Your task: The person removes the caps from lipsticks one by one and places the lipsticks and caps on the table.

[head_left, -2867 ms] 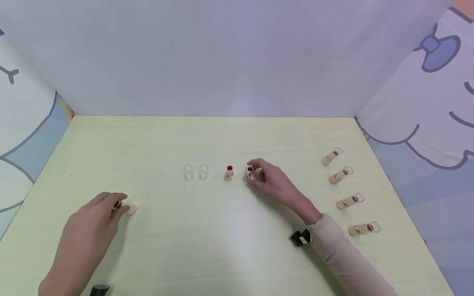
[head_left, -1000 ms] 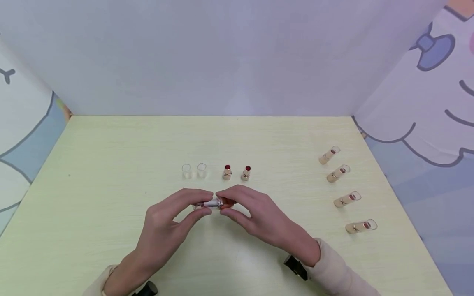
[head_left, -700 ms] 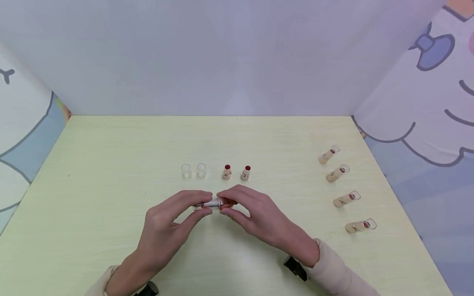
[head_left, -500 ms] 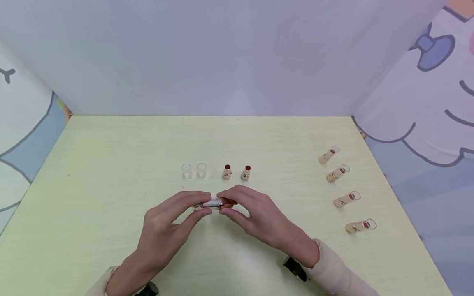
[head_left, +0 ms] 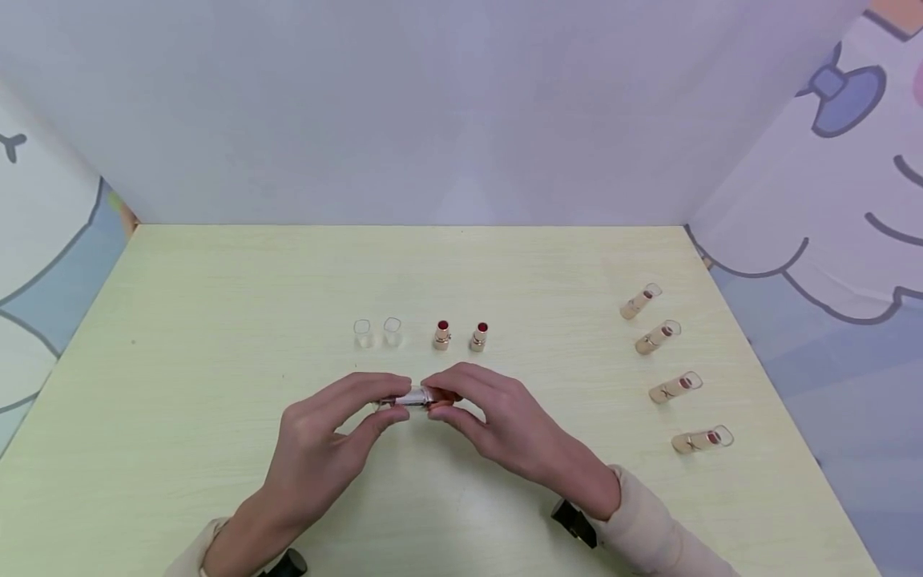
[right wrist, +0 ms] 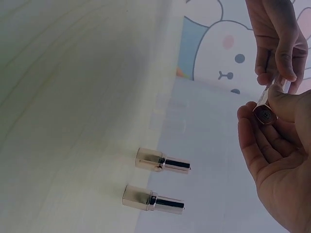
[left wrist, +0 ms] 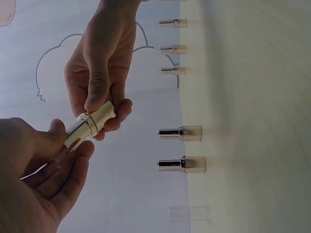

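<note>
My left hand (head_left: 317, 441) and right hand (head_left: 519, 425) meet at the front middle, holding one lipstick (head_left: 413, 397) level between them. The left thumb and fingers pinch its clear cap end. My right thumb and fingers grip the gold base at the other end. In the left wrist view the clear cap (left wrist: 74, 130) sits around the shiny tube, against the gold base (left wrist: 103, 114). From the right wrist view, the underside of the base (right wrist: 265, 114) shows. Just behind the hands, two uncapped lipsticks (head_left: 443, 336) (head_left: 479, 337) stand upright.
Two clear caps (head_left: 363, 333) (head_left: 392, 332) stand left of the uncapped lipsticks. Along the right side of the table (head_left: 216, 272), several capped lipsticks (head_left: 675, 387) stand in a row. A pale wall (head_left: 404, 112) rises behind the table's back edge.
Since the oldest frame, my left hand has come in from the left and my right hand has let go of a standing lipstick. Both now hold one lipstick, nearly still over the last second.
</note>
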The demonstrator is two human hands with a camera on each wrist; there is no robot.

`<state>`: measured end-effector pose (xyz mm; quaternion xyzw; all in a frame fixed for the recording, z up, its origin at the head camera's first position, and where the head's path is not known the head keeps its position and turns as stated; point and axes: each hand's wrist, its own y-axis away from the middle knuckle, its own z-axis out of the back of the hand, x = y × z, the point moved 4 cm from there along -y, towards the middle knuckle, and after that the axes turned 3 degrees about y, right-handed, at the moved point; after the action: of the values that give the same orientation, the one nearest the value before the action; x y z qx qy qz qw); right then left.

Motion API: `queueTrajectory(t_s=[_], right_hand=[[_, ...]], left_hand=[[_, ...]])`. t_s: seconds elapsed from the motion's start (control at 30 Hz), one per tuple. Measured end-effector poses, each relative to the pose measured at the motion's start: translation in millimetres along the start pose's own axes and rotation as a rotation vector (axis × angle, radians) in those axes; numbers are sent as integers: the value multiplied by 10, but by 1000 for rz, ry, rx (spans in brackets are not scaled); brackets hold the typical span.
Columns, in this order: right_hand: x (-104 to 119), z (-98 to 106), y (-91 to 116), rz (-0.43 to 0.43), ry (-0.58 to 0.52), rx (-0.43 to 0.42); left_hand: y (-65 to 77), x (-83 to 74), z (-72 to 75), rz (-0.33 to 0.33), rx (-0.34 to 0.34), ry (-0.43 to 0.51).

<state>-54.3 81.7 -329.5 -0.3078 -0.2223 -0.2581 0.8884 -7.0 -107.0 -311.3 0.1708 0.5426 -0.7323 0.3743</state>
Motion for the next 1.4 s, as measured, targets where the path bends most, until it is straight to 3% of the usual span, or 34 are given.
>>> queueTrajectory(t_s=[0.27,0.57,1.07,1.4], right_hand=[[-13,-3,8,-5,-7,-10],[-139,40,100,-144,-13,-10],[-258,32,168,-214,-34,-6],[-373,111,196,-291,-42,-57]], left_hand=[[-6,-6,14,-20,-14,-3],[-37,0,211,-6,-112,-68],[-8,43,227,18,-118,-78],[-13,68,211,11,-108,-67]])
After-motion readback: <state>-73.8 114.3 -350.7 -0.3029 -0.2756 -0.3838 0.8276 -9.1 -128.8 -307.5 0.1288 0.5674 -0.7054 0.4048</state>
